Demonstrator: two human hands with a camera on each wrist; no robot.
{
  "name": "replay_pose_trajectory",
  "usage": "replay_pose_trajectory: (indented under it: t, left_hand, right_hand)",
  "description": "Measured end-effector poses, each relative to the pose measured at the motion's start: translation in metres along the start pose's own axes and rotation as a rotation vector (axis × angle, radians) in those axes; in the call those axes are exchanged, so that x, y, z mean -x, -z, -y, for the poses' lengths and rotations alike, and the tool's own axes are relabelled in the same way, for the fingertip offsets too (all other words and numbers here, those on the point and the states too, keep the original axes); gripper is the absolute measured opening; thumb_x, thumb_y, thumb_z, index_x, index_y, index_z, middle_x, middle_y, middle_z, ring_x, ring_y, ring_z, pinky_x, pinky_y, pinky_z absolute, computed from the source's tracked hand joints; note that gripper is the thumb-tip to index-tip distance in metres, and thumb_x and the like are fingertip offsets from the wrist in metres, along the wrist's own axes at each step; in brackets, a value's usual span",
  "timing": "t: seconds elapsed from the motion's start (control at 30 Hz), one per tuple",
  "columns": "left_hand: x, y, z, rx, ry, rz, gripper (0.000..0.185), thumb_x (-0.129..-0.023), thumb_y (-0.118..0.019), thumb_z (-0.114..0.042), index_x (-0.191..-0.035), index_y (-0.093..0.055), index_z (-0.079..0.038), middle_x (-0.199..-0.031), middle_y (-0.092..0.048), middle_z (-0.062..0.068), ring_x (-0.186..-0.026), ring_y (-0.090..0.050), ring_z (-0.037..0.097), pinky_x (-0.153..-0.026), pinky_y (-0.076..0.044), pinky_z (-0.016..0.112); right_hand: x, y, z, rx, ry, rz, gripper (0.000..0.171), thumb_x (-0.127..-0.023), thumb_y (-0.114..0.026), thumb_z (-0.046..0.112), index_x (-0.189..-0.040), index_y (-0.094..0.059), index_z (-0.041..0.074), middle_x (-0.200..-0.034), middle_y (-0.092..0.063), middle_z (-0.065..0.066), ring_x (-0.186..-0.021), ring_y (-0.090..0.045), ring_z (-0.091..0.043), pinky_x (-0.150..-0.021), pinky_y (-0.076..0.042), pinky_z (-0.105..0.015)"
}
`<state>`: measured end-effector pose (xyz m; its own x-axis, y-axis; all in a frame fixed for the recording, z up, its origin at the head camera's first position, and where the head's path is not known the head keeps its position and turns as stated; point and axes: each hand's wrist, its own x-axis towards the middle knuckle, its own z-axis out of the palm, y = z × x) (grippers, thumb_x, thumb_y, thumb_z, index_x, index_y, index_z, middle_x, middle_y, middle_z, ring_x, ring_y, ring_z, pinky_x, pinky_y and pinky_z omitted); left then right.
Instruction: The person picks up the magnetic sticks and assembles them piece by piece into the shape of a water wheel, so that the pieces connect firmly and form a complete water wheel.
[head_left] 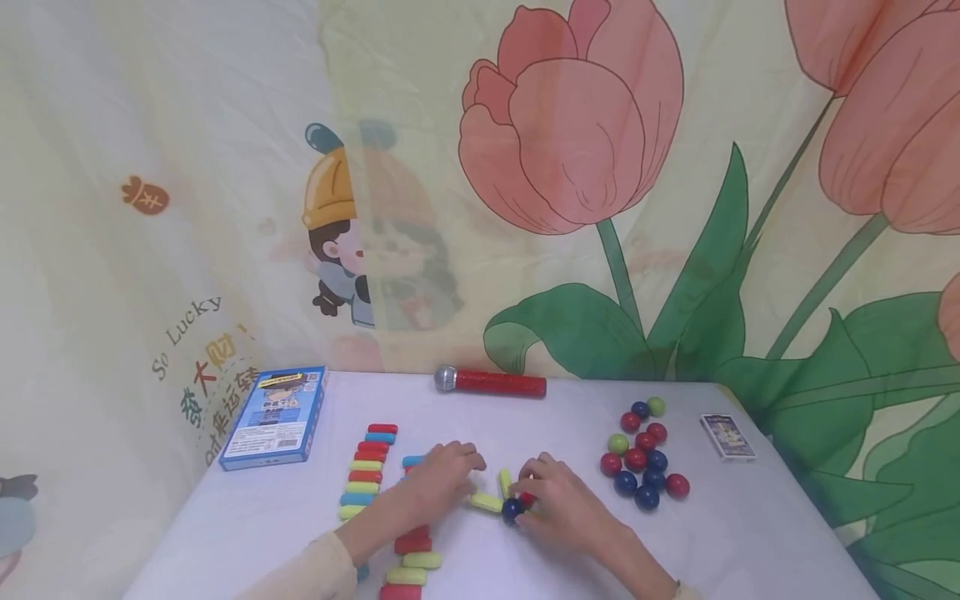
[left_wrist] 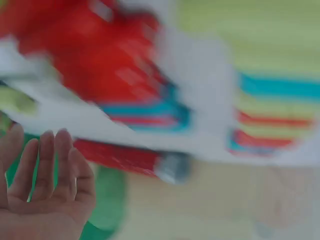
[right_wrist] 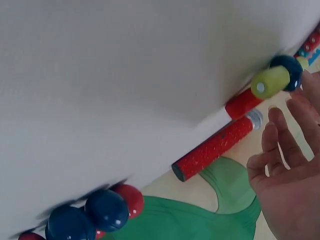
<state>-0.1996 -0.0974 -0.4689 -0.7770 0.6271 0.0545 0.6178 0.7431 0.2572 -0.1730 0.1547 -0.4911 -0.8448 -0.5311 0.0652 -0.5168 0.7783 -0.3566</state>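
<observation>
Near the table's (head_left: 712, 533) front edge, centre: right hand (head_left: 564, 502) over a dark blue ball (head_left: 513, 509) joined to yellow-green rods (head_left: 486, 502), fingers loosely spread. Left hand (head_left: 441, 477) just beside the rods, fingers relaxed. Loose balls (head_left: 643, 457) toward the right edge.

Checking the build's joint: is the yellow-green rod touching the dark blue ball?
Touching. The right wrist view shows the yellow-green rod butting straight against the dark blue ball, no gap.
</observation>
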Motion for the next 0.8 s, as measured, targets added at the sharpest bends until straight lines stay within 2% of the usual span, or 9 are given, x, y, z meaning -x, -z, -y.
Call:
replay_pose_trajectory:
  t: [0.07, 0.13, 0.27, 0.33, 0.43, 0.57, 0.67, 0.8]
  left_hand:
    - [0.000, 0.008, 0.015, -0.040, 0.046, -0.040, 0.032, -0.092, -0.087, -0.012, -0.122, -0.077, -0.011, -0.118, -0.075, 0.004, -0.115, -0.069, 0.025, -0.096, -0.058, 0.043]
    - [0.000, 0.015, 0.031, -0.116, 0.106, -0.053, 0.031, -0.089, -0.089, -0.010, -0.118, -0.079, -0.011, -0.114, -0.076, 0.006, -0.112, -0.070, 0.028, -0.096, -0.058, 0.047]
    - [0.000, 0.021, 0.059, -0.217, 0.176, -0.002, 0.024, -0.086, -0.090, -0.006, -0.108, -0.081, -0.008, -0.102, -0.077, 0.009, -0.103, -0.072, 0.030, -0.096, -0.058, 0.053]
    - [0.000, 0.021, 0.067, -0.210, 0.189, 0.026, 0.020, -0.088, -0.089, -0.006, -0.106, -0.081, -0.006, -0.101, -0.077, 0.010, -0.104, -0.072, 0.031, -0.098, -0.057, 0.055]
    - [0.001, 0.022, 0.073, -0.136, 0.205, 0.051, 0.018, -0.090, -0.087, -0.007, -0.107, -0.082, -0.006, -0.104, -0.078, 0.010, -0.108, -0.072, 0.032, -0.102, -0.055, 0.058]
    - [0.002, 0.024, 0.074, -0.047, 0.217, 0.089, 0.019, -0.090, -0.089, -0.009, -0.108, -0.083, -0.008, -0.106, -0.080, 0.008, -0.110, -0.073, 0.030, -0.102, -0.054, 0.054]
    - [0.002, 0.025, 0.073, -0.040, 0.211, 0.104, 0.019, -0.089, -0.089, -0.009, -0.107, -0.084, -0.009, -0.104, -0.080, 0.006, -0.108, -0.073, 0.028, -0.100, -0.054, 0.050]
    - [0.001, 0.023, 0.072, -0.071, 0.191, 0.095, 0.019, -0.089, -0.090, -0.010, -0.106, -0.083, -0.007, -0.100, -0.078, 0.006, -0.102, -0.072, 0.026, -0.098, -0.056, 0.048]
  right_hand:
    - [0.000, 0.004, -0.002, -0.008, 0.011, 0.012, 0.032, -0.086, -0.093, 0.027, -0.117, -0.084, 0.025, -0.112, -0.068, 0.011, -0.101, -0.057, -0.007, -0.089, -0.057, -0.031]
    - [0.000, 0.005, -0.003, -0.011, 0.030, 0.020, 0.030, -0.087, -0.093, 0.024, -0.115, -0.084, 0.025, -0.113, -0.068, 0.011, -0.101, -0.057, -0.006, -0.089, -0.057, -0.030]
    - [-0.002, 0.003, -0.002, -0.005, 0.055, 0.031, 0.026, -0.087, -0.093, 0.020, -0.111, -0.085, 0.024, -0.111, -0.069, 0.011, -0.099, -0.057, -0.005, -0.088, -0.056, -0.028]
    - [-0.003, 0.001, -0.001, 0.013, 0.055, 0.029, 0.025, -0.086, -0.093, 0.020, -0.110, -0.085, 0.024, -0.109, -0.069, 0.010, -0.098, -0.057, -0.005, -0.087, -0.056, -0.027]
    - [-0.004, 0.000, 0.002, 0.034, 0.037, 0.019, 0.026, -0.085, -0.094, 0.022, -0.109, -0.085, 0.024, -0.108, -0.069, 0.010, -0.097, -0.057, -0.005, -0.086, -0.056, -0.027]
    - [-0.006, -0.002, 0.006, 0.050, 0.004, -0.010, 0.027, -0.083, -0.096, 0.027, -0.108, -0.085, 0.021, -0.103, -0.066, 0.010, -0.093, -0.055, -0.005, -0.082, -0.054, -0.027]
    - [-0.009, -0.001, 0.007, 0.023, -0.017, -0.032, 0.026, -0.085, -0.094, 0.032, -0.107, -0.085, 0.020, -0.096, -0.063, 0.013, -0.089, -0.052, -0.004, -0.078, -0.051, -0.025]
    - [-0.012, 0.005, 0.000, -0.047, -0.034, -0.047, 0.019, -0.092, -0.089, 0.026, -0.109, -0.086, 0.018, -0.095, -0.064, 0.013, -0.090, -0.055, -0.005, -0.080, -0.054, -0.026]
